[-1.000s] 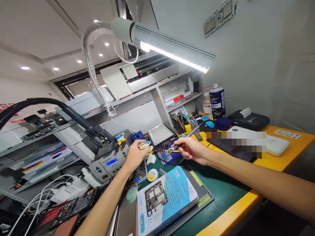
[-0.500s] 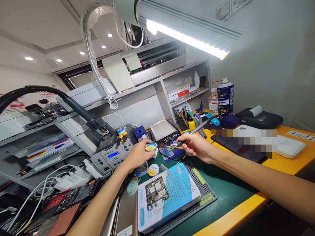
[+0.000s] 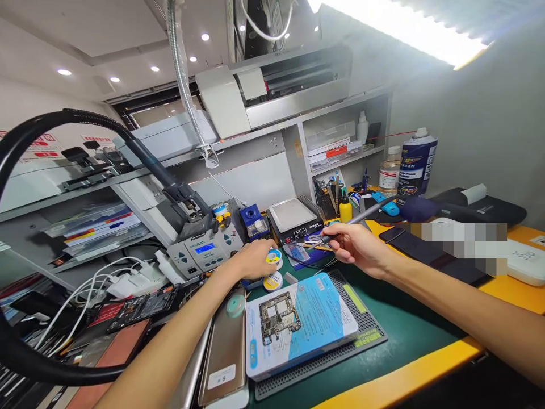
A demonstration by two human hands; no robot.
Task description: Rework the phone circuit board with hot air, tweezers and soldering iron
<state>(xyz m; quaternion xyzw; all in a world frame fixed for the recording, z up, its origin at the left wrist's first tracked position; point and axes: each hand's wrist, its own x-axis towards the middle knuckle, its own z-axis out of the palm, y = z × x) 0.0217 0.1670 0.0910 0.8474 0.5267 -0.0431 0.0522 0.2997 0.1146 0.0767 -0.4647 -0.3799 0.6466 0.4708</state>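
My left hand [image 3: 258, 259] is closed on a small white spool [image 3: 273, 258] with a blue and yellow label, just left of the mat's middle; its fingers partly cover the spool. Right below it lies a round tin [image 3: 272, 281] with a white and yellow lid. In my right hand [image 3: 355, 247] a grey soldering iron [image 3: 361, 216] is gripped like a pen, its tip pointing left and down. Nearer to me, a circuit board [image 3: 279, 321] rests on a blue and white box [image 3: 317, 324], which sits on a grey perforated pad [image 3: 361, 335].
Behind the left hand stands a soldering station [image 3: 208, 250] with a blue display. A hot plate [image 3: 296, 218] and a yellow bottle [image 3: 345, 207] are at the back. Phones and cables crowd the left. A black hose [image 3: 25, 122] arches there, and a bright lamp [image 3: 404, 34] hangs overhead.
The view has shifted, with the lamp now higher and farther right. My left hand has lowered the spool close to the round tin. The soldering iron stays in my right hand.
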